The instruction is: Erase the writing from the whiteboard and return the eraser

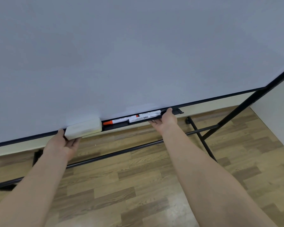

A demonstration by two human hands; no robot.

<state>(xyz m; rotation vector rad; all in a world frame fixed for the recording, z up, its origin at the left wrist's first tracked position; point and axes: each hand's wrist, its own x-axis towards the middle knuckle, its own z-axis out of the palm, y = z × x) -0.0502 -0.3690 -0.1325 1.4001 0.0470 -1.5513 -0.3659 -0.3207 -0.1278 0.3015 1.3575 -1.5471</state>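
The whiteboard (138, 54) fills the upper part of the view, and its surface shows no writing. A white block eraser (83, 128) sits at the left end of the black tray (177, 111) under the board's lower edge. My left hand (64, 145) holds the eraser from below and from the left side, thumb up against the board's edge. My right hand (166, 122) grips the tray's right part, thumb on top and fingers underneath.
Three markers (138, 118) lie in the tray between my hands, one with an orange cap. The board's black stand legs and crossbars (202, 135) run over the wooden floor (138, 185). A white wall corner (275, 115) stands at the right.
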